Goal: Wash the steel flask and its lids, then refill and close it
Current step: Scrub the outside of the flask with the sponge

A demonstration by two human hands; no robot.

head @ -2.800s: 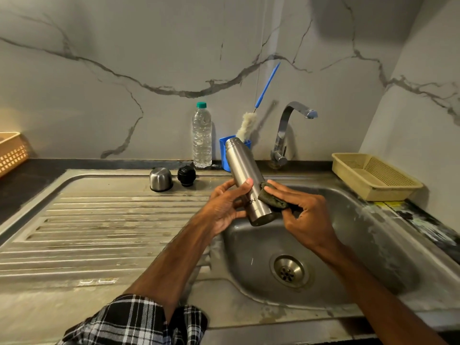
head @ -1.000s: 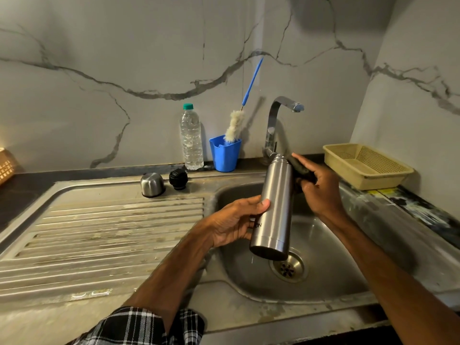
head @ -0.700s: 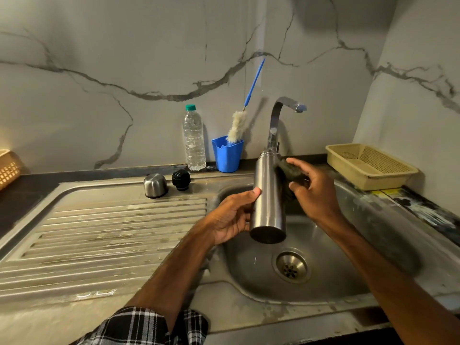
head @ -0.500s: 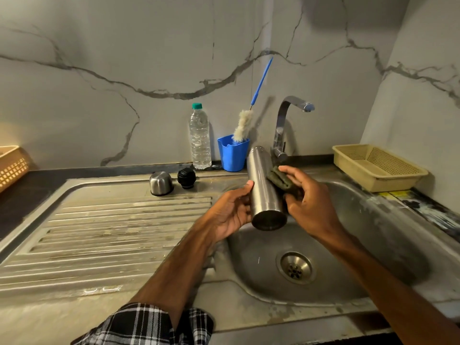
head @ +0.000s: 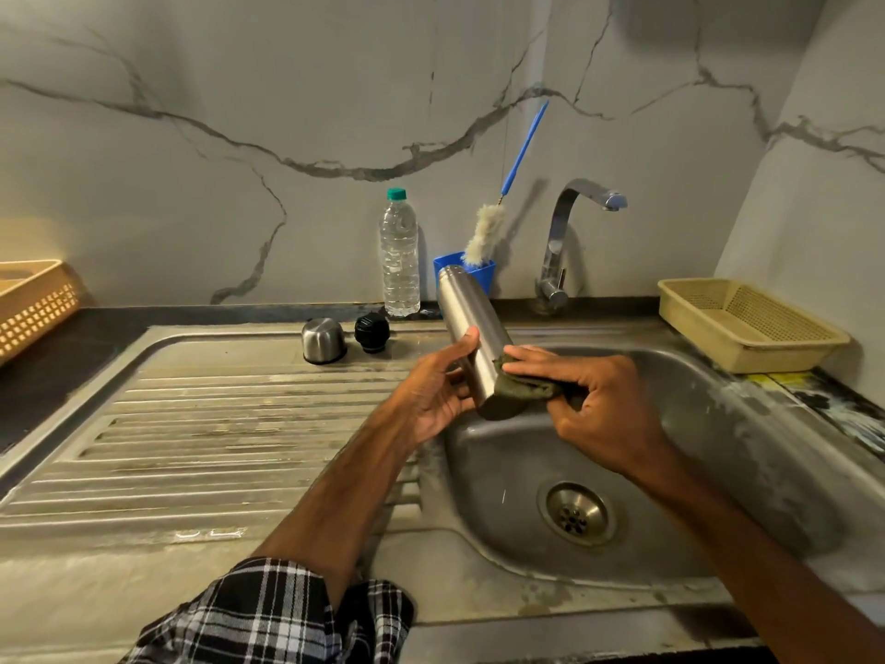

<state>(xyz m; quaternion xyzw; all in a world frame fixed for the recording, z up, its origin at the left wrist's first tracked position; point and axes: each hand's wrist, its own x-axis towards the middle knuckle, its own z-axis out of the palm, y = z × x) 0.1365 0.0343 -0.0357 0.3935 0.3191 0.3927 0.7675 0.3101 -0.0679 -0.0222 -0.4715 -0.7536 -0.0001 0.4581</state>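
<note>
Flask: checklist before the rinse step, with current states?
1. Grip: left hand holds steel flask: ok.
2. Scrub: right hand presses scrub pad on the flask's lower end: ok.
3. Flask above sink basin: ok.
4. Water from tap: not ok, no stream visible.
5. Lids off: steel cap and black stopper stand on drainboard: ok.
6. Flask interior clean: cannot tell.

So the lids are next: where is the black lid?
Head view: the black lid sits at the back of the draining board, left of the basin, beside the steel cap, near the water bottle.
</note>
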